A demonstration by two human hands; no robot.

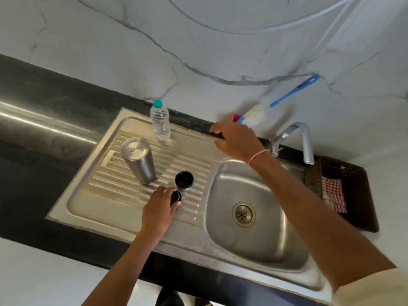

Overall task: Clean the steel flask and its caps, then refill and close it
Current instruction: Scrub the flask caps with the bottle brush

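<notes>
The steel flask (139, 161) stands upside down on the ribbed drainboard (106, 191) of the steel sink. A black cup-shaped cap (184, 179) sits open side up just right of it. My left hand (160, 208) grips a small black inner cap (176, 197) right below that cup cap. My right hand (237, 141) reaches over the back rim of the sink with fingers spread, beside a red and blue item (239, 119) and a bottle brush (284, 99) with a blue handle that leans on the wall. The right hand holds nothing that I can see.
A clear plastic water bottle (160, 121) with a teal cap stands at the drainboard's back. The sink basin (260, 239) with its drain lies at right, under a steel tap (302, 138). A dark basket (351, 191) with a checked cloth sits far right.
</notes>
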